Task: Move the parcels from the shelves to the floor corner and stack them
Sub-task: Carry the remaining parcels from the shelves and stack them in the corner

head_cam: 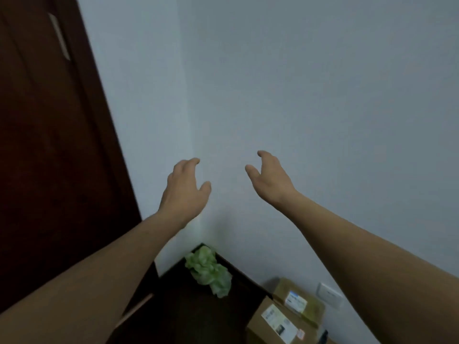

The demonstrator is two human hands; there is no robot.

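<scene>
Two brown cardboard parcels with white labels sit on the dark floor against the right wall, at the bottom of the view: a nearer one (275, 321) and a second (299, 299) behind it, partly resting on it. A green plastic-wrapped bundle (208, 269) lies right in the floor corner. My left hand (185, 189) and my right hand (269, 176) are both raised in front of the wall corner, well above the parcels. Their fingers are loosely curved and hold nothing. No shelves are in sight.
A dark brown wooden door (49, 145) with a pale handle (59, 36) fills the left side. Pale walls meet in a corner at the centre. A white wall socket (329, 294) sits low on the right wall, just above the parcels.
</scene>
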